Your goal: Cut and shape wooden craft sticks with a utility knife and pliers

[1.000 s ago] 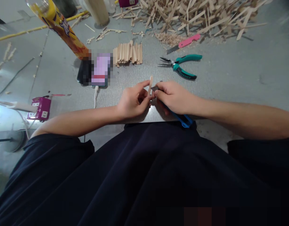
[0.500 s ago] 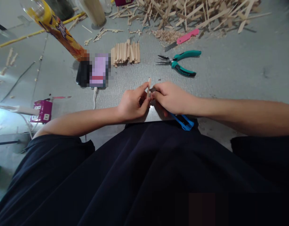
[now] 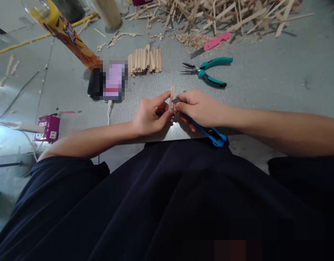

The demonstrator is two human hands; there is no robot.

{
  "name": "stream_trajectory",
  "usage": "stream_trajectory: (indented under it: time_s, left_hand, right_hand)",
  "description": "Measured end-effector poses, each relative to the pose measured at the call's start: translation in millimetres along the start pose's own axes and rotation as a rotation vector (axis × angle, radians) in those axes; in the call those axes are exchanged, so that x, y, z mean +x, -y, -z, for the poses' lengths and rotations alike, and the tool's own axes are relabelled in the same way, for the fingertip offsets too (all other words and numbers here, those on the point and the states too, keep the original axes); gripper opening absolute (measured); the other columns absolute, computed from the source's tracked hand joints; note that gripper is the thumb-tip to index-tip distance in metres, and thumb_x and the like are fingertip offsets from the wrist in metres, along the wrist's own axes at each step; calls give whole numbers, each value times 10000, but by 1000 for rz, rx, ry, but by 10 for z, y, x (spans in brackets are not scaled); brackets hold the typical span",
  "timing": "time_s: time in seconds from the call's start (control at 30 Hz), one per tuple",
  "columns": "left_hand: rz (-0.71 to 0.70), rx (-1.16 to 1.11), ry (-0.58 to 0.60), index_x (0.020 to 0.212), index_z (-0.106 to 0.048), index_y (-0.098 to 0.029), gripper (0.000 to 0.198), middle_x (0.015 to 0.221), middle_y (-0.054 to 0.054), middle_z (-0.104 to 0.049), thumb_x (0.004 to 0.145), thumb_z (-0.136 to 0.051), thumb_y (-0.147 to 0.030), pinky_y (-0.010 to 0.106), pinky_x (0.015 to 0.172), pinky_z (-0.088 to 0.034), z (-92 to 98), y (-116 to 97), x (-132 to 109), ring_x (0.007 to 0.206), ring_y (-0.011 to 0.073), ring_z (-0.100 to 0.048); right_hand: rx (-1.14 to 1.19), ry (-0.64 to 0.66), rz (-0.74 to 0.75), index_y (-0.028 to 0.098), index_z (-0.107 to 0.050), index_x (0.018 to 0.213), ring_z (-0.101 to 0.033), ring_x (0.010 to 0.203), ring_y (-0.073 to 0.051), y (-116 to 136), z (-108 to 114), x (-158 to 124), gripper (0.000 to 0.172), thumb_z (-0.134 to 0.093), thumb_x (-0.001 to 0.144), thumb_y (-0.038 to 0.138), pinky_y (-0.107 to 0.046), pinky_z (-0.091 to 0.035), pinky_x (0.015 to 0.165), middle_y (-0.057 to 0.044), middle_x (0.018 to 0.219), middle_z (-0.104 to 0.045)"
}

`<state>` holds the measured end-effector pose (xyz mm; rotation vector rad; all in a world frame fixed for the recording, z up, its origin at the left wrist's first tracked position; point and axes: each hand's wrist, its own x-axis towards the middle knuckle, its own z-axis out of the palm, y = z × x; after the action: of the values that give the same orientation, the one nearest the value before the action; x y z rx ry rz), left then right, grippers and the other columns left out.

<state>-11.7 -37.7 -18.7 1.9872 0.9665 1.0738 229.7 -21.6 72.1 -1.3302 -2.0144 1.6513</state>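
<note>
Between the thumb and fingers of my left hand [image 3: 152,115] a short wooden craft stick [image 3: 171,98] stands nearly upright. My right hand [image 3: 201,108] is closed around a blue utility knife [image 3: 217,137], whose handle end sticks out below the palm towards my shirt. The knife's dark blade tip, pinched near the right thumb, lies close beside the stick; whether it touches cannot be made out. Both hands are just above the table's near edge. Beyond them lies a row of similar wooden sticks [image 3: 145,61].
Teal pliers [image 3: 206,70] lie open past my right hand, with a pink-handled blade [image 3: 216,42] behind. A heap of wooden sticks [image 3: 210,16] and shavings [image 3: 190,42] covers the back. Left are a phone [image 3: 114,81] on a cable, a yellow-orange bottle [image 3: 71,38] and a purple socket block [image 3: 48,128].
My left hand has shifted slightly left and its grip on the stick has loosened a little. The knife handle has swung slightly up and right, showing more of its blue body.
</note>
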Motion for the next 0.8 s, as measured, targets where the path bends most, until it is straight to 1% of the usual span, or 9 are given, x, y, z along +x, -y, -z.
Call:
stream_trajectory:
  time_s: [0.1,0.2,0.33,0.47,0.6,0.7,0.8]
  left_hand:
    - [26,-148,18,1699,-727,-204,750,890,19,-881,1140,-868,-685,268,625,-662,24,25,14,698,166,-838]
    - [65,-230,-5,1706,-716,-213,826,935,35,-900,1096,-923,-730,287,643,-708,48,45,11,730,177,-855]
    - [106,-292,-6,1681,-711,-221,836,941,40,-894,1074,-951,-742,306,622,-717,82,42,2,702,184,-846]
    - [166,-326,14,1680,-696,-229,847,985,53,-903,1054,-977,-725,323,635,-737,116,29,12,718,198,-867]
    - [158,-358,27,1652,-690,-230,848,950,27,-882,1039,-984,-738,321,639,-741,123,24,41,706,191,-861]
    - [143,-370,31,1633,-699,-221,835,953,37,-880,1043,-983,-739,330,631,-734,119,18,60,709,197,-860]
    - [166,-375,41,1623,-717,-249,838,957,41,-879,1024,-991,-767,353,615,-729,122,17,70,703,214,-862]
  right_hand:
    - [87,38,66,271,-548,890,-595,432,-122,-15,52,9,421,-523,1263,77,-282,-465,485,70,639,-608]
    - [129,63,128,270,-578,918,-600,447,-122,-82,96,36,384,-541,1273,128,-272,-476,486,67,671,-636]
    - [170,110,138,276,-623,989,-606,465,-138,-146,124,76,303,-593,1289,238,-274,-499,508,69,689,-641]
    - [212,132,121,286,-646,1028,-605,475,-163,-160,130,100,251,-652,1275,336,-301,-532,518,64,695,-646]
    - [238,142,122,291,-650,1036,-611,474,-162,-166,137,109,281,-688,1276,431,-294,-526,501,66,685,-643]
    - [243,164,126,288,-649,1032,-622,468,-161,-163,158,116,304,-697,1276,464,-289,-504,490,65,679,-647]
    - [235,191,122,286,-657,1041,-624,462,-159,-149,186,123,364,-726,1262,567,-281,-491,486,68,673,-654]
